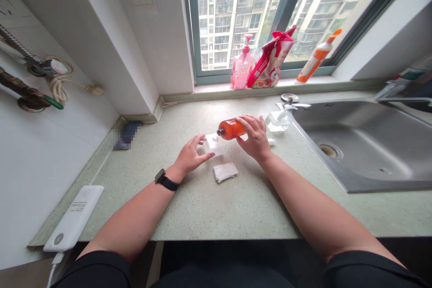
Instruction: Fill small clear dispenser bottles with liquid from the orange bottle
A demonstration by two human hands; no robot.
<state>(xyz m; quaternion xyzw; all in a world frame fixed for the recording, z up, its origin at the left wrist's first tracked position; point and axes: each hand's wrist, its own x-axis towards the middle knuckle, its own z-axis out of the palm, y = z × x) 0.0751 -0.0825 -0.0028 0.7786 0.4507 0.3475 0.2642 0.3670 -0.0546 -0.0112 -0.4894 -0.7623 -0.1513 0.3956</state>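
My right hand is closed around a bottle of orange-red liquid. That bottle lies nearly on its side in the air, its dark neck pointing left, close to the mouth of a clear square bottle. Standing on the counter, the clear bottle has my left hand at its left side, thumb in front and fingers behind, steadying it. A folded white tissue lies just in front. Behind my right hand is a clear pump dispenser with a white pump; a small white item is partly hidden by that hand.
A steel sink is set into the counter at right. On the windowsill stand a pink pump bottle, a red-and-white pouch and an orange-and-white bottle. A white power bank with a cable lies at left, a blurred dark object beyond.
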